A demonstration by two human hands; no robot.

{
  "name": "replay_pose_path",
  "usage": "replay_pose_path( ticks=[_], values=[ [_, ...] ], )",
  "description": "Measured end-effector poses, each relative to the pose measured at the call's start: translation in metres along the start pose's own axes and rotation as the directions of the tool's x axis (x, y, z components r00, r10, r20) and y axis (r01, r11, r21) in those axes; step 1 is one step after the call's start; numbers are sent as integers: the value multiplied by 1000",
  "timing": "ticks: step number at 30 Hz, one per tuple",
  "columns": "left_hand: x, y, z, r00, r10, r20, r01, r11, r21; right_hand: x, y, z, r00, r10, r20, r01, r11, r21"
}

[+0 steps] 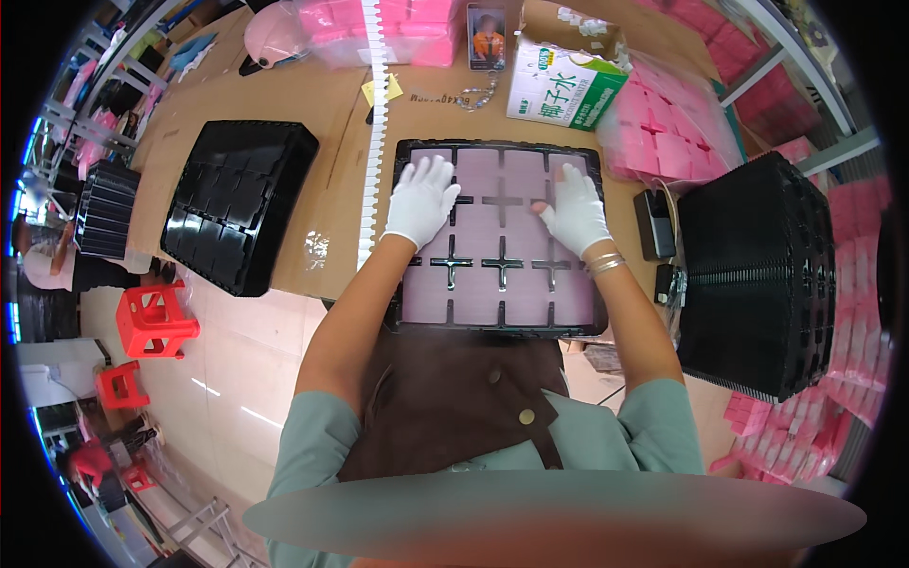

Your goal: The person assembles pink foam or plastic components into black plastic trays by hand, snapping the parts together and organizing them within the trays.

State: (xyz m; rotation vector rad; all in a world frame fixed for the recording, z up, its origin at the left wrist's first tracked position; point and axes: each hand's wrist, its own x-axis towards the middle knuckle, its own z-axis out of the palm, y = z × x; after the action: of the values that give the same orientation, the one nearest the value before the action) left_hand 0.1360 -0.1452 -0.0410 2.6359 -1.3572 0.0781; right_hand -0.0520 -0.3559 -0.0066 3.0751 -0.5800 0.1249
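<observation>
In front of me on the cardboard-covered table lies a black plastic tray [502,331] divided into several compartments. Flat pinkish-purple pieces [476,292] fill the compartments, with black cross-shaped dividers showing between them. My left hand [422,202], in a white glove, rests flat on the tray's far left part with fingers stretched out. Over the far right part is my right hand [577,210], also white-gloved, its fingers extended and a bare thumb tip showing. Neither hand holds anything. Bangles circle my right wrist.
Left of a white notched strip [372,151] sits another black tray [241,204]. A tall stack of black trays [757,275] stands at right, beside a small dark device [653,225]. Behind are a carton [559,85], bagged pink pieces [663,133] and a phone [487,38]. Red stools [156,319] stand lower left.
</observation>
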Motion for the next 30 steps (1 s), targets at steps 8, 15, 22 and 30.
replay_pose_path(
  ticks=[8, 15, 22, 30],
  values=[
    [3, 6, 2, 991, -5, -134, 11, 999, 41, 7, 21, 11, 1000, 16, -24, -15, 1000, 22],
    [-117, 11, -56, 932, 353, 85, -329, 920, -215, -117, 27, -24, 973, -168, -159, 217, 902, 373],
    [-193, 12, -77, 908, 338, 249, -304, 938, -167, -200, 14, -15, 954, -257, -154, 298, 862, 410],
    [-203, 17, -58, 946, 325, 25, -297, 893, -339, -196, 16, -21, 964, -233, -129, 266, 798, 541]
  ],
)
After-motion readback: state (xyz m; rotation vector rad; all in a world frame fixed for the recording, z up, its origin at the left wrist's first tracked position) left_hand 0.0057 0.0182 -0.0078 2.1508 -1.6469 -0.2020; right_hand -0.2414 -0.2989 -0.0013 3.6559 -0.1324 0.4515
